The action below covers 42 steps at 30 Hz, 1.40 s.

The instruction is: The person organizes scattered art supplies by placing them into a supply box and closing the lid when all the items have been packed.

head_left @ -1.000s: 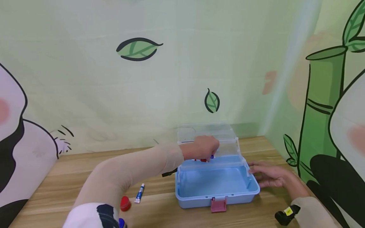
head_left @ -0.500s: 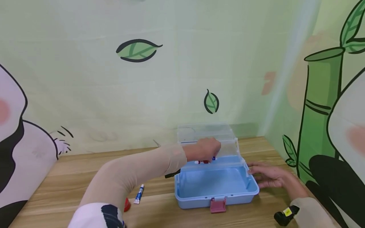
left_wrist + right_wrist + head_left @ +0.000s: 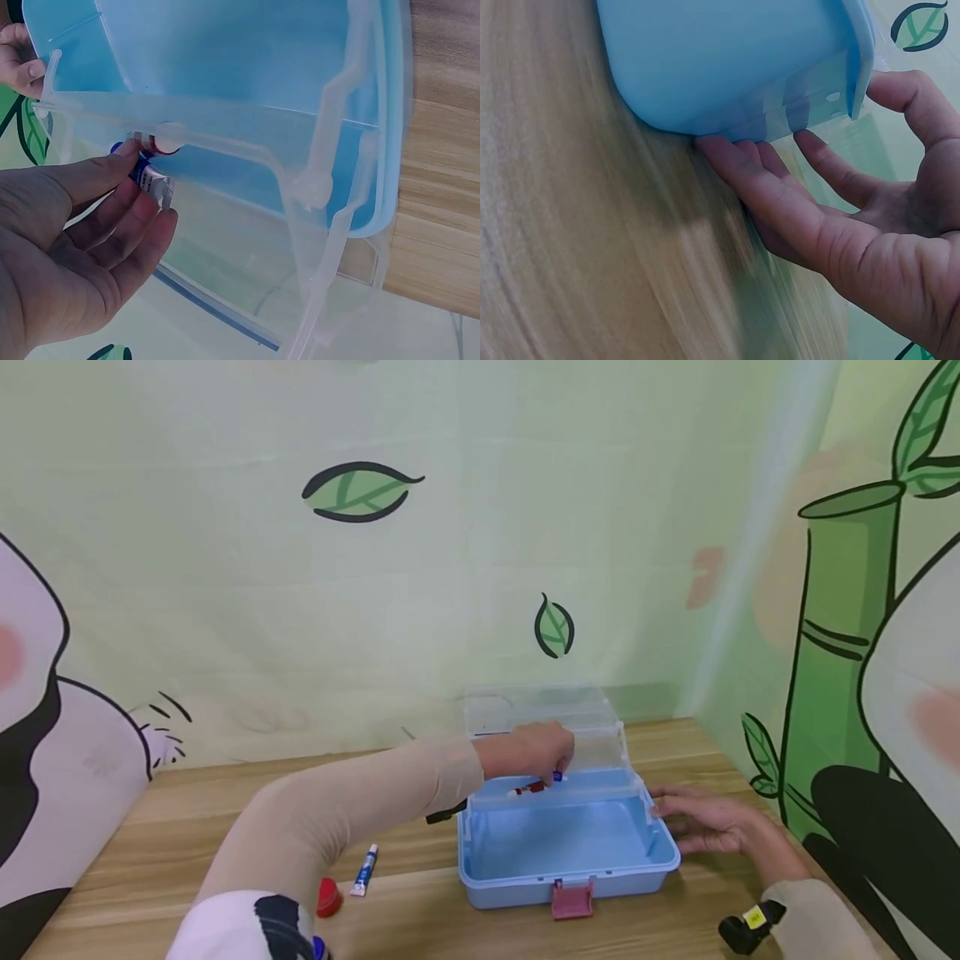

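In the left wrist view, my left hand [image 3: 82, 247] pinches a small blue paint tube [image 3: 154, 182] with a silver crimped end between thumb and fingers. A red tube [image 3: 163, 142] shows right beside it at the clear tray. In the head view, that hand [image 3: 534, 750] is over the raised tray of a light-blue storage box [image 3: 562, 839], whose transparent lid [image 3: 540, 706] stands open. My right hand [image 3: 708, 821] is at the box's right side; in the right wrist view its spread fingers [image 3: 757, 180] touch the blue wall and the thumb reaches the rim.
A blue-and-white tube [image 3: 364, 870] and a round red lid [image 3: 328, 897] lie on the wooden table [image 3: 420, 910] left of the box. Something blue [image 3: 320, 948] shows beside the left sleeve. The pink latch [image 3: 572, 900] hangs at the box's front. A printed cloth wall [image 3: 225, 568] stands behind.
My left hand moves slightly right and then back left over the tray. The red tube shows more below the fingers now. The right hand stays at the box's side.
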Tool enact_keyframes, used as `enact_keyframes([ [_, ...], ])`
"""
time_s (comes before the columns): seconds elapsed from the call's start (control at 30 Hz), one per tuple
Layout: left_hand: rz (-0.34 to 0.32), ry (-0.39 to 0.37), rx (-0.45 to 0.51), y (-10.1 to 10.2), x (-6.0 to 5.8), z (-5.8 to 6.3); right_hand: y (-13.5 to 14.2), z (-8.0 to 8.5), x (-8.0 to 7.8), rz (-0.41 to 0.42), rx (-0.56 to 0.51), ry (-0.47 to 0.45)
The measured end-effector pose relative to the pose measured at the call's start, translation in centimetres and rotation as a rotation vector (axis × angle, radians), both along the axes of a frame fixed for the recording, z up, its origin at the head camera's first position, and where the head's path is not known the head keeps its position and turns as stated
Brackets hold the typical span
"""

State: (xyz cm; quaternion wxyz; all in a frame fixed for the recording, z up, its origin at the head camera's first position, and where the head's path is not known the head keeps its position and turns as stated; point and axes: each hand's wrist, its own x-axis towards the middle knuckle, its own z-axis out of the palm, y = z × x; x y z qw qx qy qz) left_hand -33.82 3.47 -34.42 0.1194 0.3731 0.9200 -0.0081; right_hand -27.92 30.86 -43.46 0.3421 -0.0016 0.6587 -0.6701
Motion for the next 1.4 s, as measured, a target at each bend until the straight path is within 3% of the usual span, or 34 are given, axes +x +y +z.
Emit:
enact_keyframes([
  [0.27,-0.043,0.037,-0.036,-0.5,0.2,0.4,-0.1,-0.2,0.1,-0.01,-0.004,0.002],
  [0.4,-0.055,0.056,-0.104,-1.4,1.0,2.2,0.0,0.0,0.2,-0.016,0.003,0.009],
  [0.5,-0.036,0.045,-0.096,-2.8,2.3,4.5,-0.1,0.3,0.2,-0.019,0.008,0.016],
  [0.63,0.002,0.04,0.026,-5.9,4.4,7.0,0.0,0.6,0.1,-0.007,0.013,0.034],
  [0.83,0.076,0.095,0.113,-11.2,7.4,8.5,0.3,1.0,0.0,-0.015,0.042,0.056],
  [0.93,0.127,0.105,0.144,-13.8,8.7,8.2,0.4,1.1,0.0,-0.013,0.042,0.046],
  [1.07,0.203,0.096,0.168,-16.8,10.1,6.9,0.4,1.0,0.0,-0.004,0.025,0.025],
  [1.4,0.314,0.01,0.21,-22.1,11.5,3.1,-0.1,0.2,0.1,0.035,0.004,0.028],
])
